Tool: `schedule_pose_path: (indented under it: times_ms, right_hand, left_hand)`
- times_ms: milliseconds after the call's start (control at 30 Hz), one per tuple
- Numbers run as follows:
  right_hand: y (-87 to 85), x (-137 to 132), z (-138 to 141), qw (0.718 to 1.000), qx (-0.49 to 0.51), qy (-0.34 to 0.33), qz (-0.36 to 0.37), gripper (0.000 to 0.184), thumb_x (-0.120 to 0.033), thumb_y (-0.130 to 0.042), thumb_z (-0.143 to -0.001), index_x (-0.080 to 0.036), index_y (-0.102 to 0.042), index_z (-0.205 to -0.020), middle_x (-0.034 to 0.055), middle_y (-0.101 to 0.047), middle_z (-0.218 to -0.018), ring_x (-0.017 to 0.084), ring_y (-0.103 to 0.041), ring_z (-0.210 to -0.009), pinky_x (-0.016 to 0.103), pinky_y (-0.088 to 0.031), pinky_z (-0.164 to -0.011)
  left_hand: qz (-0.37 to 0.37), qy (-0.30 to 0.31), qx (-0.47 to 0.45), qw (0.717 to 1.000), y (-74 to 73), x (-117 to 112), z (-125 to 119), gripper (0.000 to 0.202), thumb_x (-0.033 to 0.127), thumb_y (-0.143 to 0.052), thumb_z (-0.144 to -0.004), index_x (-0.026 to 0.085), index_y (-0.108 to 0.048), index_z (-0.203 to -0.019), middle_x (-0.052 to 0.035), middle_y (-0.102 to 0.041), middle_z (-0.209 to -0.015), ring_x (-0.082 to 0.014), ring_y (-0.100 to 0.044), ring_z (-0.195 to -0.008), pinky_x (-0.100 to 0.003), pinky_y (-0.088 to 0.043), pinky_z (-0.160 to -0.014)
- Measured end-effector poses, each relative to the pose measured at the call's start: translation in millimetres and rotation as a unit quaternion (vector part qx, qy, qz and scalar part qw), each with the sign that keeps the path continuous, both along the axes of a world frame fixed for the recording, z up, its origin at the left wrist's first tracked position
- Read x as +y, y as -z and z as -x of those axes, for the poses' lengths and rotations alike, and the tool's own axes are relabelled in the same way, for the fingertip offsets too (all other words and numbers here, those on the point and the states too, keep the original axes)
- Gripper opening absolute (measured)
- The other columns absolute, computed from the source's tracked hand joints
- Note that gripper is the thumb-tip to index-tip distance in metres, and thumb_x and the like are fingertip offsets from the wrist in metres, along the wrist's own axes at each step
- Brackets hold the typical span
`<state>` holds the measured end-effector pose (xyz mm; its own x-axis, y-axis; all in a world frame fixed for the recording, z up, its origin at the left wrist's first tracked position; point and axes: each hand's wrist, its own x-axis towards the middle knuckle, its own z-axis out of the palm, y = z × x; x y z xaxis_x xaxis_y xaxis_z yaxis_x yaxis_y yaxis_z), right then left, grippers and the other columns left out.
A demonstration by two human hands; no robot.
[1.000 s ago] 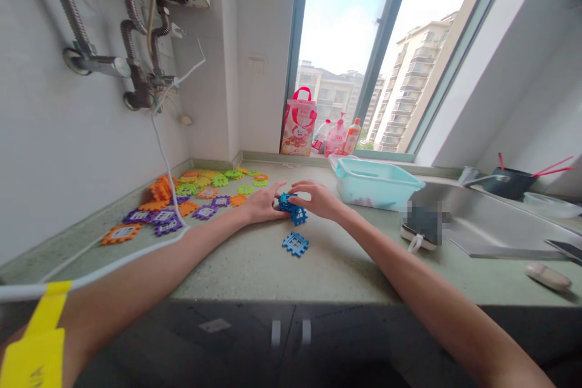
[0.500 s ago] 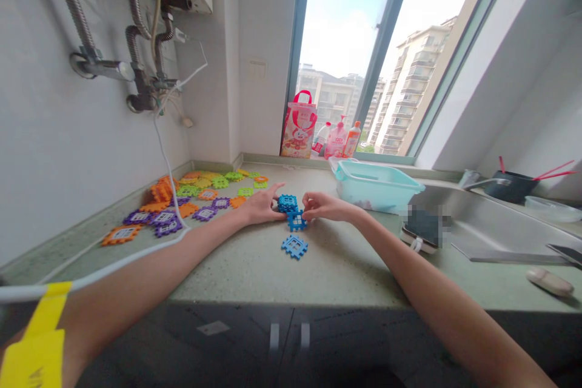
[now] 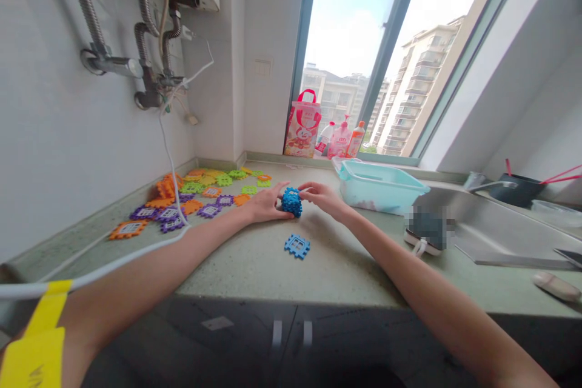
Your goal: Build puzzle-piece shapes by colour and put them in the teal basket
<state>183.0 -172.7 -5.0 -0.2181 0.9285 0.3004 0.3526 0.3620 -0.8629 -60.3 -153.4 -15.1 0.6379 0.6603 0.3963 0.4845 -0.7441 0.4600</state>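
A small stack of blue interlocking window-shaped plastic tiles (image 3: 291,202) stands on the counter between my hands. My left hand (image 3: 266,203) curves round its left side, thumb at the front and a finger behind. From the right, my right hand (image 3: 325,199) has its fingertips closed on a blue tile at the top of the stack, which looks slightly tilted; the fingers partly hide it. Nearer to me, a single blue tile (image 3: 297,246) lies flat on the counter, apart from both hands.
Loose orange, purple, green and yellow tiles (image 3: 209,211) spread over the counter's left side. A white cable (image 3: 170,157) hangs across them to my left arm. At right are a turquoise basin (image 3: 384,188), a pixelated device (image 3: 427,230) and a steel sink (image 3: 482,254).
My right hand has raised the blue tile from in front of the stack onto its top. The view has shifted slightly; the single blue tile stays on the counter.
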Motion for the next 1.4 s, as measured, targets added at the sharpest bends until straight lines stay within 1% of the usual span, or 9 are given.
schedule_pose_path:
  times_ms: [133, 233, 333, 533, 633, 833, 1033, 1267, 1400]
  right_hand:
    - [-10.3, -8.9, -4.2, 0.991, -0.093, 0.037, -0.087, 0.051, -0.065, -0.069, -0.083, -0.018, -0.073, -0.102, -0.0008, -0.064, -0.069, 0.014, -0.051, -0.063, 0.029, -0.038, -0.06]
    - [-24.7, -28.8, -5.9, 0.983, -0.16, -0.067, -0.06, 0.052, -0.068, -0.066, -0.087, -0.018, -0.073, -0.096, -0.0019, -0.059, -0.067, 0.014, -0.049, -0.061, 0.027, -0.034, -0.056]
    - [-33.2, -58.8, 3.8, 0.941, -0.269, -0.201, 0.027, 0.052, -0.068, -0.075, -0.083, -0.02, -0.075, -0.102, 0.0, -0.066, -0.075, 0.015, -0.057, -0.066, 0.026, -0.039, -0.057]
    - [-32.4, -105.0, 36.0, 0.889, -0.402, -0.202, -0.09, 0.044, -0.048, -0.087, -0.075, -0.026, -0.073, -0.111, 0.003, -0.074, -0.095, 0.02, -0.065, -0.079, 0.029, -0.048, -0.072]
    - [-33.0, -101.5, 34.1, 0.897, -0.374, -0.203, -0.122, 0.037, -0.034, -0.084, -0.077, -0.026, -0.072, -0.112, 0.0031, -0.074, -0.1, 0.021, -0.067, -0.086, 0.031, -0.051, -0.079]
    - [-42.6, -69.4, 1.0, 0.95, -0.233, -0.119, -0.173, 0.039, -0.034, -0.079, -0.082, -0.025, -0.068, -0.119, 0.0046, -0.074, -0.11, 0.021, -0.069, -0.098, 0.035, -0.055, -0.089]
    - [-36.1, -44.7, -8.8, 0.944, -0.201, 0.008, -0.261, 0.038, -0.037, -0.076, -0.087, -0.024, -0.069, -0.123, 0.0088, -0.069, -0.117, 0.022, -0.068, -0.1, 0.036, -0.058, -0.086]
    - [-24.2, -39.9, -2.7, 0.929, -0.273, -0.047, -0.244, 0.024, -0.041, -0.07, -0.096, -0.025, -0.077, -0.113, 0.01, -0.071, -0.117, 0.024, -0.069, -0.106, 0.043, -0.052, -0.104]
    - [-20.9, -40.9, -1.2, 0.926, -0.264, -0.055, -0.265, 0.052, -0.046, -0.075, -0.093, -0.028, -0.065, -0.141, 0.0135, -0.062, -0.139, 0.029, -0.062, -0.127, 0.047, -0.047, -0.113]
  left_hand:
    - [0.007, 0.007, 0.0, 1.0, 0.6, 1.7, 0.6, 0.111, 0.061, -0.083, -0.072, 0.017, -0.035, -0.162, -0.0058, -0.075, -0.099, -0.0213, -0.066, -0.079, -0.03, -0.048, -0.073]
    - [0.009, 0.01, 0.005, 1.0, -0.9, 2.6, 3.6, 0.113, 0.061, -0.083, -0.072, 0.017, -0.033, -0.163, -0.0052, -0.074, -0.097, -0.0206, -0.065, -0.078, -0.03, -0.047, -0.072]
    - [0.005, -0.011, 0.012, 1.0, -1.7, 4.9, 8.3, 0.114, 0.062, -0.083, -0.072, 0.018, -0.033, -0.163, -0.0052, -0.074, -0.098, -0.021, -0.066, -0.079, -0.029, -0.047, -0.072]
    - [0.009, -0.024, 0.011, 1.0, 2.3, 11.3, 13.7, 0.115, 0.066, -0.083, -0.071, 0.018, -0.034, -0.163, -0.0062, -0.074, -0.101, -0.0222, -0.068, -0.081, -0.029, -0.048, -0.072]
    - [-0.001, -0.026, 0.01, 1.0, 2.9, 11.1, 13.4, 0.114, 0.063, -0.083, -0.071, 0.018, -0.034, -0.163, -0.0045, -0.074, -0.097, -0.0214, -0.067, -0.078, -0.03, -0.048, -0.072]
    - [0.023, 0.031, 0.002, 0.999, -2.6, -1.4, 7.3, 0.116, 0.061, -0.087, -0.069, 0.017, -0.034, -0.162, -0.003, -0.074, -0.092, -0.0215, -0.067, -0.079, -0.03, -0.049, -0.073]
    - [0.039, 0.043, -0.005, 0.998, -4.7, -8.6, 0.6, 0.119, 0.06, -0.09, -0.066, 0.02, -0.034, -0.163, -0.0034, -0.074, -0.093, -0.0245, -0.07, -0.085, -0.033, -0.051, -0.077]
    - [0.054, 0.045, -0.009, 0.998, -2.7, -5.2, 0.9, 0.122, 0.06, -0.091, -0.063, 0.021, -0.033, -0.163, -0.0048, -0.075, -0.099, -0.0241, -0.07, -0.085, -0.033, -0.051, -0.078]
    - [0.044, 0.054, -0.013, 0.997, -2.4, -4.9, 1.0, 0.117, 0.06, -0.091, -0.064, 0.023, -0.037, -0.16, -0.003, -0.074, -0.097, -0.0227, -0.068, -0.083, -0.031, -0.05, -0.075]
